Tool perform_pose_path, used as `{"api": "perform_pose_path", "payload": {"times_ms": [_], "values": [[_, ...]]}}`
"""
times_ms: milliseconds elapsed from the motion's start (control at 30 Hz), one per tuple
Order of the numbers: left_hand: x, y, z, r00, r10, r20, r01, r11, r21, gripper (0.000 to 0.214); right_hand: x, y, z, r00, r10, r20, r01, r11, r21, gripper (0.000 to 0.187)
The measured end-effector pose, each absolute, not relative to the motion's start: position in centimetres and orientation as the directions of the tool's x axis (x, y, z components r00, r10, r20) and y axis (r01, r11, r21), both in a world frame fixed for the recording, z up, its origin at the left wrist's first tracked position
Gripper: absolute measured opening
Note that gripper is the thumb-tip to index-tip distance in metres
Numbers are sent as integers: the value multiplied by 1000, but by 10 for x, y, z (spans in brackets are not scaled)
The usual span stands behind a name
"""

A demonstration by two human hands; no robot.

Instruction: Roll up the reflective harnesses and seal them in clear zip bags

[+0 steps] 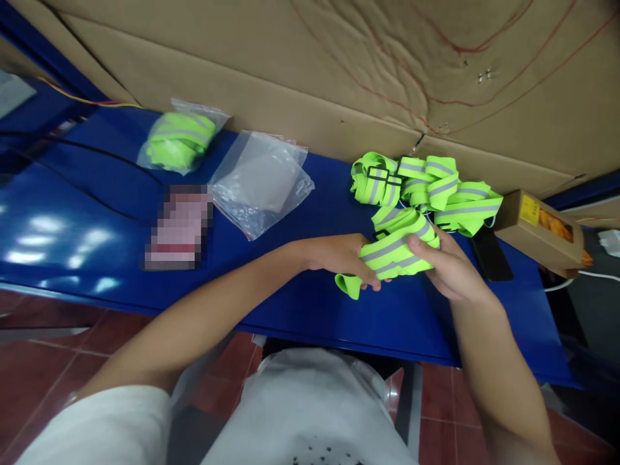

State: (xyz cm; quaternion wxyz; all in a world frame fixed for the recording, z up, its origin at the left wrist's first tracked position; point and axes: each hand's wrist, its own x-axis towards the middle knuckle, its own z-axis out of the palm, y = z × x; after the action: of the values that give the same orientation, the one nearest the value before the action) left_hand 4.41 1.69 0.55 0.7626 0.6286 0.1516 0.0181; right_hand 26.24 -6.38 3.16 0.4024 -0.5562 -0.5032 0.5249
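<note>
Had the left hand [339,255] closed around a folded neon yellow-green band [394,248] of stretchy fabric with grey reflective stripes, fingers curled over its left part. Had the right hand [448,268] clamped on the same band from the other side, thumb pressed on top, the other fingers tucked underneath and out of sight. Held it low over the glossy blue tabletop [97,213], toward the front edge and right of the middle, with one looped end sticking out down-left past the left fingers.

Just behind the hands, spotted a messy pile of the same striped neon bands [436,187], a couple with black plastic buckles, pushed up against the big brown cardboard sheet [290,77] along the back of the table. Honestly couldn't tell whether the held band touched the pile or only overlapped it in view. Right beside the right hand, found a flat black phone-like slab [490,255], its far end tucked under the pile, and past that a small brown cardboard box with a yellow label [537,229].

Off to the left, well apart from the hands: an empty clear plastic zip bag [261,184], a blurred-out pinkish item [179,226] just beside it, and farther back a second clear bag stuffed with a neon band [179,139]. Down below the table edge, a white shirt [310,407] and red floor tiles [48,361].
</note>
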Motion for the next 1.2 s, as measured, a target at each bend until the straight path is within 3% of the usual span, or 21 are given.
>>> {"api": "perform_pose_path", "payload": {"times_ms": [167, 367, 433, 500, 600, 667, 767, 900, 1067, 1200], "values": [[44, 21, -5, 949, 234, -210, 173, 170, 970, 28, 270, -62, 30, -216, 951, -222, 128, -197, -972, 50], [42, 23, 0, 972, 221, -82, 94, -48, 994, 23, 269, -63, 29, -168, 969, -180, 164, -152, -975, 52], [42, 22, 1, 951, 293, -96, 150, -170, 974, 28, 267, -62, 29, -124, 978, -167, 178, -143, -974, 53], [45, 20, 1, 893, 444, -71, 223, -299, 928, 47, 264, -61, 27, -67, 988, -141, 210, -124, -970, 52], [49, 16, -2, 691, 715, 100, 327, -434, 839, 79, 262, -60, 25, 79, 997, -15, 284, -37, -958, 50], [52, 12, -3, 567, 813, 136, 397, -413, 820, 81, 260, -61, 26, 153, 984, 89, 339, 33, -940, 48], [53, 8, -3, 500, 866, 19, 451, -279, 848, 66, 252, -66, 30, 200, 947, 252, 484, 128, -865, 44], [53, 7, -7, 455, 890, -25, 301, -128, 945, 55, 231, -76, 31, 191, 867, 460, 669, 228, -708, 47], [58, 12, -19, 372, 921, 111, 49, -139, 989, 43, 219, -82, 17, 77, 871, 485, 691, 304, -656, 50], [63, 11, -23, 336, 935, 112, -64, -96, 993, 37, 228, -71, 13, 270, 850, 453, 579, 233, -782, 49]]}}
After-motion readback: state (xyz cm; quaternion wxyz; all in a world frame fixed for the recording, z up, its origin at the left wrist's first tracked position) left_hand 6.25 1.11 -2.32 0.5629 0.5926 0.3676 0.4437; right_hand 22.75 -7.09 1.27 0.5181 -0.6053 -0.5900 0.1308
